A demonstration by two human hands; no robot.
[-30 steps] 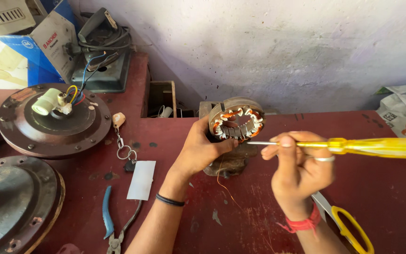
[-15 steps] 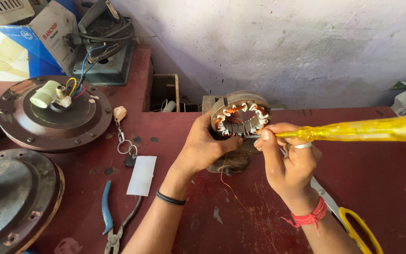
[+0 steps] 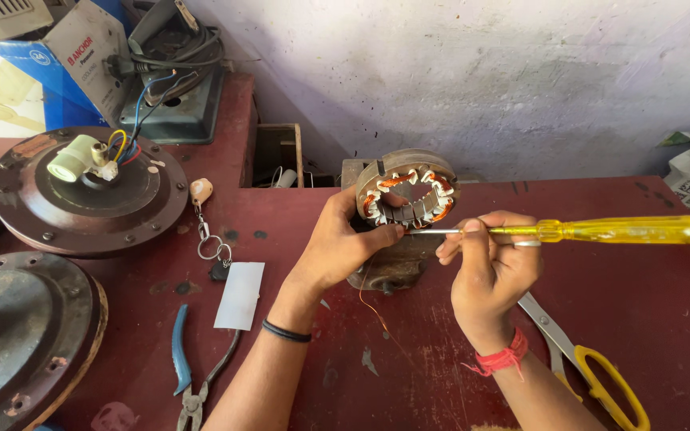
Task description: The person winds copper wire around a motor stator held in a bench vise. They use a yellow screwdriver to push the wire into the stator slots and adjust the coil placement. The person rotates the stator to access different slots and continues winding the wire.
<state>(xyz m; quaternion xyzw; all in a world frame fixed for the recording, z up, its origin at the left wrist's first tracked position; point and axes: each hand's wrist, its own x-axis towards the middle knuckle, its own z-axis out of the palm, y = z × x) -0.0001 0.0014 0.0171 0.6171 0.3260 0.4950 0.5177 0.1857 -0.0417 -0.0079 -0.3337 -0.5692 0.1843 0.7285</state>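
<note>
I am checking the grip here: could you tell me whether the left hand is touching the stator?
Touching. The head view shows the left hand with its fingers wrapped against the lower left rim of the stator, with no gap between them.

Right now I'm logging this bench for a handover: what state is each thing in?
Stator: upright on its edge, copper windings showing.
Left hand: gripping the stator's lower left rim.
Right hand: holding the screwdriver.
Screwdriver: level, tip at the stator's core.
Scissors: lying flat, blades shut.
Pliers: lying flat, handles spread.
Motor housing: flat, wires exposed on top.
</note>
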